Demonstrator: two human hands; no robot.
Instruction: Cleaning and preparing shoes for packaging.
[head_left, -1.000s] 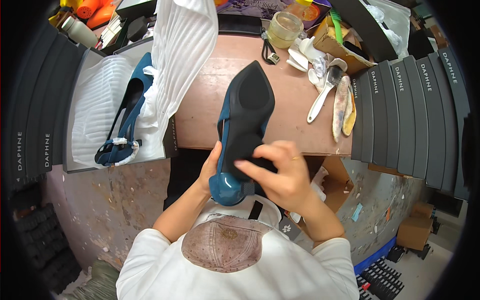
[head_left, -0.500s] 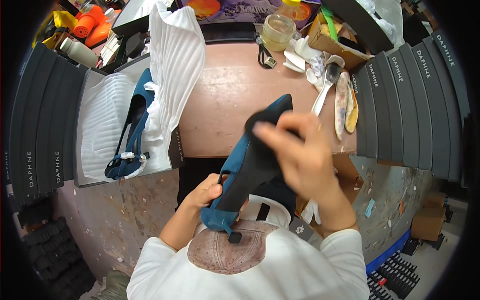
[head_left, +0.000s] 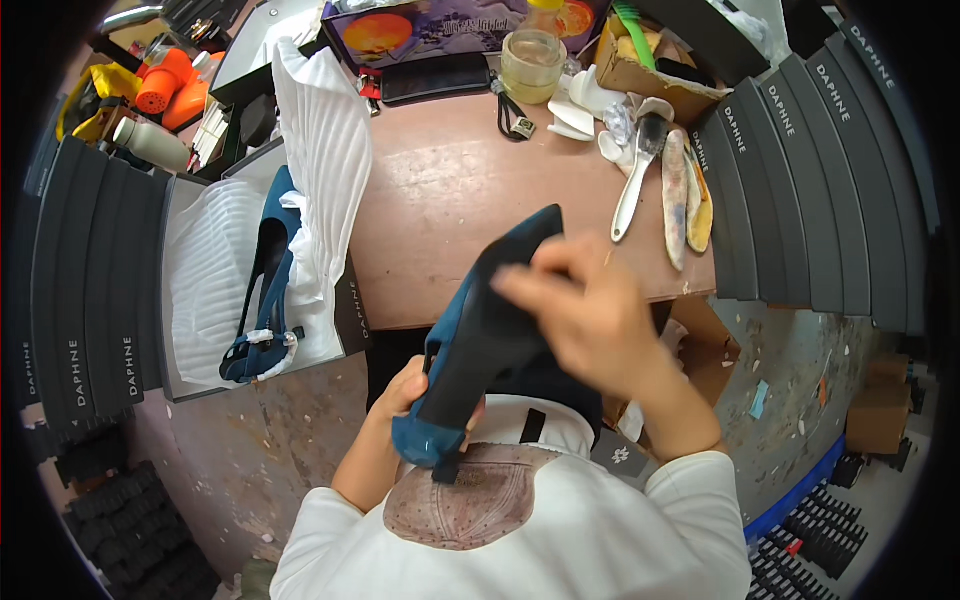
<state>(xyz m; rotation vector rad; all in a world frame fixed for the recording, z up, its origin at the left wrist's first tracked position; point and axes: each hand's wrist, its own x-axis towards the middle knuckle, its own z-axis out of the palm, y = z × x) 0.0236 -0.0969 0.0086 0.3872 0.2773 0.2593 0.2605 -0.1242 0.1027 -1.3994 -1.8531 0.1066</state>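
Observation:
A teal pointed-toe heeled shoe (head_left: 450, 320) is held sole up over my lap, its toe pointing away toward the table and its heel toward me. My left hand (head_left: 405, 392) is closed around the shoe's heel end, with part of the fingers hidden behind it. Over the front of the black sole is my right hand (head_left: 590, 310), blurred by motion, its fingers bent together at the sole. Whatever sits under those fingertips is dark and cannot be made out. A matching teal shoe (head_left: 278, 280) lies in an open box (head_left: 350, 310) on white ribbed wrapping at the left.
Dark shoeboxes (head_left: 90, 270) stand in rows on the left, with more boxes (head_left: 790, 190) on the right. On the pink table (head_left: 420, 200) are a white-handled brush (head_left: 632, 190), shoe-shaped pads (head_left: 676, 205), a jar (head_left: 530, 70) of pale liquid and a black phone (head_left: 436, 77).
The view has shifted slightly. The shoe has tilted and come a little closer to me. My right hand has moved along the sole toward the heel, still blurred; my left keeps its hold.

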